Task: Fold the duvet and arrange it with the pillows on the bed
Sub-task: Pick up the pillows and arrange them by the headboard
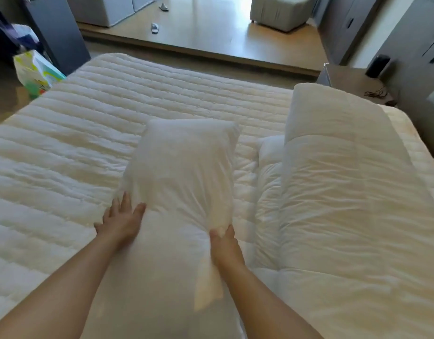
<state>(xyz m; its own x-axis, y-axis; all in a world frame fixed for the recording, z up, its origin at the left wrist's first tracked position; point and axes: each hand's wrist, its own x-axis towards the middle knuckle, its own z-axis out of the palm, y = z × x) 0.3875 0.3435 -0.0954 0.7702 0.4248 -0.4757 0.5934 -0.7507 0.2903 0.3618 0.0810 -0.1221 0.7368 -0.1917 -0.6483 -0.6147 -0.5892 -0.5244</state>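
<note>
A white pillow (184,162) stands tilted in the middle of the bed (64,148), its near end between my hands. My left hand (120,220) lies flat against its left side, fingers spread. My right hand (224,243) pinches a bunch of the pillow's cover at the lower right. The folded white duvet (338,192) lies lengthwise along the right side of the bed. A second white pillow (269,148) peeks out between the held pillow and the duvet, partly hidden by it.
The quilted mattress pad stretches wide to the left. A colourful bag (35,74) stands on the floor by the bed's far left corner. Beyond the bed are a raised wooden floor with slippers (155,27), a grey armchair (279,13) and a bedside stand (353,79).
</note>
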